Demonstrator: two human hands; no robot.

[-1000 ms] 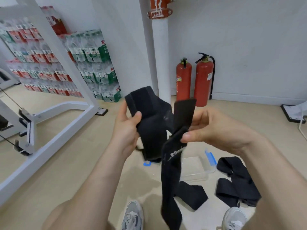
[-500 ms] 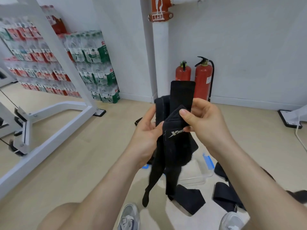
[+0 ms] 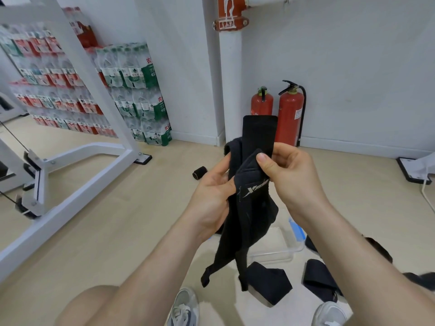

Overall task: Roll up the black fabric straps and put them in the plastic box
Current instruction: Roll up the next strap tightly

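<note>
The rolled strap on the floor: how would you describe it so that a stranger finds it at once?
Find the white pillar with two red fire extinguishers beside it. On the floor in front of the pillar, left of the left hand, lies the rolled strap. It alone is wound into a short cylinder; the other straps by the plastic box lie loose.

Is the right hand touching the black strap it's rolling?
Touching. Head view: right hand pinches the black strap at its folded top edge.
</note>
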